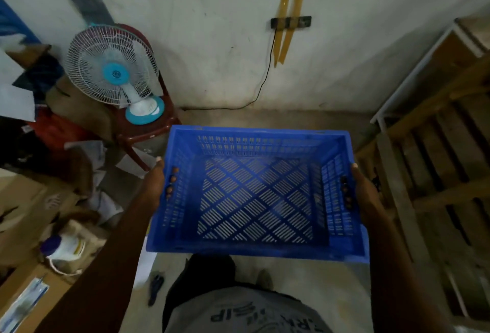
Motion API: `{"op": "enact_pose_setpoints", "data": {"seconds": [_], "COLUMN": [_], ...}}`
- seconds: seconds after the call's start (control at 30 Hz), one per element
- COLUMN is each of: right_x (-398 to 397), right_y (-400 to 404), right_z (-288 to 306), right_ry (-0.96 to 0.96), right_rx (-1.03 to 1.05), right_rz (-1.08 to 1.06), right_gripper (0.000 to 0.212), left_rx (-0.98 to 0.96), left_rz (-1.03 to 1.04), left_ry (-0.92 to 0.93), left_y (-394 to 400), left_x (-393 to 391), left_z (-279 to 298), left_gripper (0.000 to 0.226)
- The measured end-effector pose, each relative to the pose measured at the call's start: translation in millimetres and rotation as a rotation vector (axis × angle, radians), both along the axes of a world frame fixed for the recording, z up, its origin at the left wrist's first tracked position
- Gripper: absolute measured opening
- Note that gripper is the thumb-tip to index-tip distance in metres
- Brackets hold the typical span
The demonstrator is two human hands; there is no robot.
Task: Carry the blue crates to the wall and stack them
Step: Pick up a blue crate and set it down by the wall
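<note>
Both hands are on one blue crate, which I hold level in the air between them: the left hand grips the left side wall with fingertips poking through the handle slot, and the right hand grips the opposite wall the same way, fingers curled through its slot. The crate is empty and hangs ahead of my body, above the bare floor, with the wall just beyond its far rim. No other blue crate shows near the hands, so I judge this one will go down first at the foot of the wall, though I cannot rule out a stack outside the view. The risks from here are mostly to either side. Beyond the left hand a table fan stands on a dark red stool, close to the crate's far left corner; a swing that way could knock the fan over. Beyond the right hand a wooden pallet leans near, and the right corner could catch it. A black cable trails down the wall to the floor ahead, and setting the crate on it could pinch it.
</note>
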State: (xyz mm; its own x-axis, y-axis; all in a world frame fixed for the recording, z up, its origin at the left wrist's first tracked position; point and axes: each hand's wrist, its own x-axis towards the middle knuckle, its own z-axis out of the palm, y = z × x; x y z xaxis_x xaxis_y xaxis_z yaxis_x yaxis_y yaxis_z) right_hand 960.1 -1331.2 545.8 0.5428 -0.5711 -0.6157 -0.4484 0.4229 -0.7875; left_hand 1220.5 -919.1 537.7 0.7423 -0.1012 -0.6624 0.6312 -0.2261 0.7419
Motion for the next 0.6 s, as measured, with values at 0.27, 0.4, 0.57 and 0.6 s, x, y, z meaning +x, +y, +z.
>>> {"op": "enact_pose_setpoints", "data": {"seconds": [0.27, 0.4, 0.57, 0.6], "right_x": [154, 239, 328, 343], "right_y": [-89, -127, -160, -168], "right_z": [-7, -34, -60, -65], "right_ry": [0.063, 0.130, 0.169, 0.177], "right_rx": [-0.102, -0.112, -0.039, -0.030], "right_rz": [-0.032, -0.055, -0.039, -0.034], "right_gripper": [0.055, 0.055, 0.052, 0.051], "left_rx": [-0.003, 0.003, 0.025, 0.035], "left_rz": [-0.046, -0.068, -0.059, -0.064], "left_ry": [-0.034, -0.051, 0.025, 0.034], "left_y": [-87, -128, -177, -188], "left_x": [136, 224, 325, 343], "left_z": [-12, -32, -58, -64], "left_gripper": [0.057, 0.056, 0.057, 0.056]}}
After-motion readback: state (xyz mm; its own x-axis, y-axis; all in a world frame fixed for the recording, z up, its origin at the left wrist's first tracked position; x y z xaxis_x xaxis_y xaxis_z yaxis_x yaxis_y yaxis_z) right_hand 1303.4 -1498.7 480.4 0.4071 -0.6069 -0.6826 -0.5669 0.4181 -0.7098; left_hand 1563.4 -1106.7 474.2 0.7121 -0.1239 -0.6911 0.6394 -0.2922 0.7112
